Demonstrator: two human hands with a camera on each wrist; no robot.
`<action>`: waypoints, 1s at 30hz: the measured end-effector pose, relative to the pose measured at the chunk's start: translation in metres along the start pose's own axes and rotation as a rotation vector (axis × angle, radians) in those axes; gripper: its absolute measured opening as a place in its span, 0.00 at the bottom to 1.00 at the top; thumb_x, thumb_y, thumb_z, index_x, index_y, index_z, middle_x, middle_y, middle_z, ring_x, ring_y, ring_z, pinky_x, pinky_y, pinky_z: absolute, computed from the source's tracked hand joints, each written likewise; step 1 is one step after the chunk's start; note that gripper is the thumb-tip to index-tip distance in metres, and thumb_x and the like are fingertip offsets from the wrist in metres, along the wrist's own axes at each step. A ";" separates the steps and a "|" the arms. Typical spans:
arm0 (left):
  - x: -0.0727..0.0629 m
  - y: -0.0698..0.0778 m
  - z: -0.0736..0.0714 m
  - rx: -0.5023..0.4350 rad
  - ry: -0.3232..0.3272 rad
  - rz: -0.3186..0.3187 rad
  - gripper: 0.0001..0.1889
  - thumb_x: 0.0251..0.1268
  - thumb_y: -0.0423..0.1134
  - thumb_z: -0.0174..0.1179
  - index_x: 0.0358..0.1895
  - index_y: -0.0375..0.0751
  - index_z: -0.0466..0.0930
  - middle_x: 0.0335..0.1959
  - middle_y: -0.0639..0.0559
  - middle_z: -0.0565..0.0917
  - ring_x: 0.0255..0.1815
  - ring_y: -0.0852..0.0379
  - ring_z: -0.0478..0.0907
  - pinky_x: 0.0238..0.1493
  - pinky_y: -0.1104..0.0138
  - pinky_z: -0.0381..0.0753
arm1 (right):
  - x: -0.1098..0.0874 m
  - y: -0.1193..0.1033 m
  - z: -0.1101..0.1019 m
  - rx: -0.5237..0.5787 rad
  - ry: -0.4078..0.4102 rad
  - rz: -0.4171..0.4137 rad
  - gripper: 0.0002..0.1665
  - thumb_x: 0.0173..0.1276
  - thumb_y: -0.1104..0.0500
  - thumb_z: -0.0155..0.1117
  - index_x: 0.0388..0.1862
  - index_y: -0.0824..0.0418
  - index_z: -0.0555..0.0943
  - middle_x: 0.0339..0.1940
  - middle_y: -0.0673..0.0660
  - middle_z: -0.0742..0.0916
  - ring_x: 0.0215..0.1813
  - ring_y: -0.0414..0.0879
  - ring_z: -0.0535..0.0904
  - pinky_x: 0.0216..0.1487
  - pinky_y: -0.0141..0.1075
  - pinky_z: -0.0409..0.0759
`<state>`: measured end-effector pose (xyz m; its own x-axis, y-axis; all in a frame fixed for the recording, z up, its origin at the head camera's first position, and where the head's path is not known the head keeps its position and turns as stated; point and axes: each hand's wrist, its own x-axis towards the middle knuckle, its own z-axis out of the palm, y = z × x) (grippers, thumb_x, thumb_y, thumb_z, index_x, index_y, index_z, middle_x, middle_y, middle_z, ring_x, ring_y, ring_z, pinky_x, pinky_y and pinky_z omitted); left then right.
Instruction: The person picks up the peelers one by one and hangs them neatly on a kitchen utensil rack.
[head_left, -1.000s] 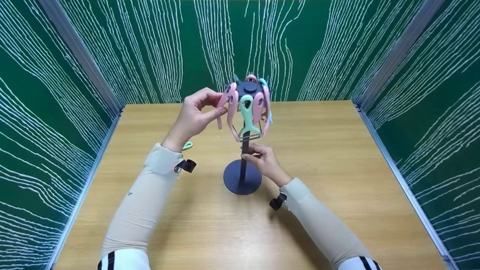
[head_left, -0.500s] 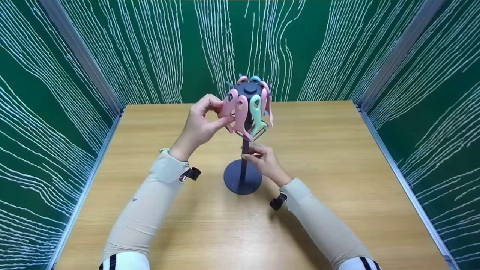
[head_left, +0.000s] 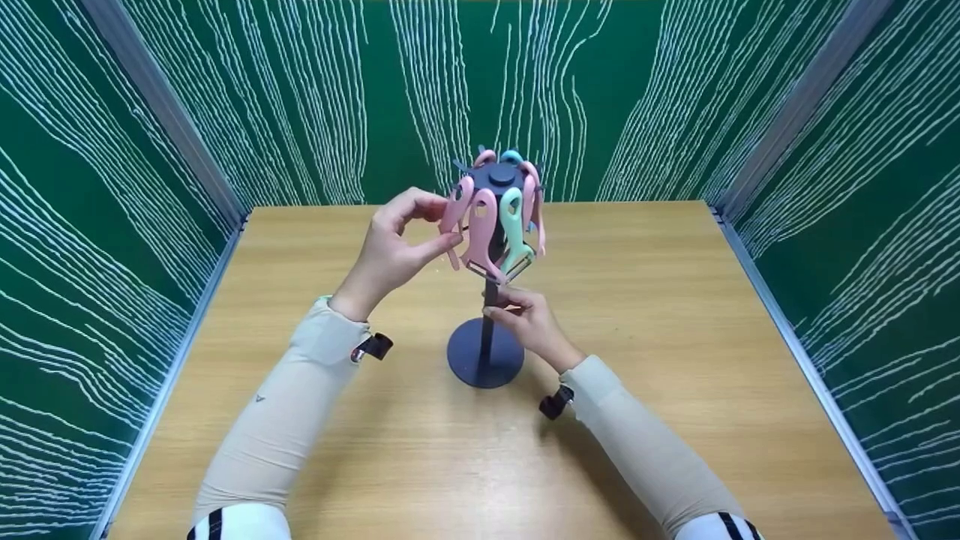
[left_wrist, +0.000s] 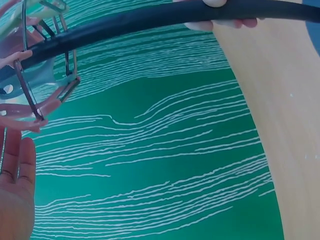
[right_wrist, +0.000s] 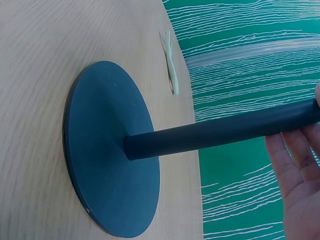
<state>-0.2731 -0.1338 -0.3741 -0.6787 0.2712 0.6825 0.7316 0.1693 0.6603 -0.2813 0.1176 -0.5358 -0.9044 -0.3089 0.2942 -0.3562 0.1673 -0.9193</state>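
A dark stand has a round base (head_left: 486,367) and an upright pole (right_wrist: 200,136), with a hooked top (head_left: 501,177). Pink, green and blue peelers hang around that top by the holes in their handles. My left hand (head_left: 386,247) pinches a pink peeler (head_left: 457,204) at the rack's left side, thumb in front and fingers behind. Beside it hang another pink peeler (head_left: 482,229) and a green peeler (head_left: 513,225). Lower down, my right hand (head_left: 534,326) grips the pole between thumb and fingers. In the left wrist view, the peelers' metal blades show at the upper left.
A light green peeler (right_wrist: 171,65) lies on the wooden table (head_left: 675,315); my left wrist mostly covers it in the head view. Green walls (head_left: 637,90) with wavy white lines enclose the table at the back and sides.
The rack top has turned, carrying the hanging green peeler rightward and a pink one to the front. My left hand moved right with it, then slightly back left. The right hand stayed on the pole.
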 end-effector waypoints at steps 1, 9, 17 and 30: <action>0.000 0.000 -0.001 0.006 -0.003 0.005 0.19 0.66 0.31 0.76 0.57 0.30 0.84 0.50 0.38 0.88 0.53 0.51 0.85 0.61 0.58 0.85 | 0.000 0.000 0.000 -0.002 0.000 0.001 0.13 0.74 0.69 0.72 0.55 0.69 0.90 0.46 0.68 0.91 0.44 0.43 0.86 0.47 0.29 0.88; -0.009 -0.009 -0.015 0.035 -0.001 -0.012 0.20 0.67 0.31 0.76 0.60 0.33 0.86 0.53 0.41 0.89 0.57 0.51 0.84 0.62 0.61 0.84 | 0.002 -0.002 0.000 -0.006 -0.012 -0.002 0.13 0.73 0.68 0.73 0.54 0.68 0.91 0.46 0.67 0.91 0.45 0.43 0.86 0.48 0.29 0.88; -0.021 -0.023 -0.026 0.076 -0.002 -0.035 0.20 0.66 0.31 0.76 0.60 0.33 0.86 0.53 0.40 0.89 0.56 0.49 0.85 0.61 0.61 0.84 | 0.001 -0.001 0.001 -0.007 -0.003 -0.042 0.11 0.72 0.70 0.72 0.52 0.72 0.90 0.43 0.69 0.90 0.42 0.37 0.85 0.46 0.27 0.87; -0.051 -0.054 -0.037 0.128 -0.011 -0.168 0.20 0.68 0.34 0.76 0.60 0.34 0.86 0.55 0.42 0.89 0.58 0.47 0.84 0.63 0.59 0.83 | 0.000 0.000 0.001 -0.009 0.001 -0.032 0.12 0.73 0.70 0.72 0.53 0.71 0.90 0.46 0.67 0.91 0.44 0.40 0.85 0.47 0.29 0.88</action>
<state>-0.2800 -0.1918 -0.4331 -0.7915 0.2392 0.5624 0.6110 0.3322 0.7185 -0.2811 0.1168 -0.5356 -0.8928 -0.3134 0.3234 -0.3868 0.1658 -0.9071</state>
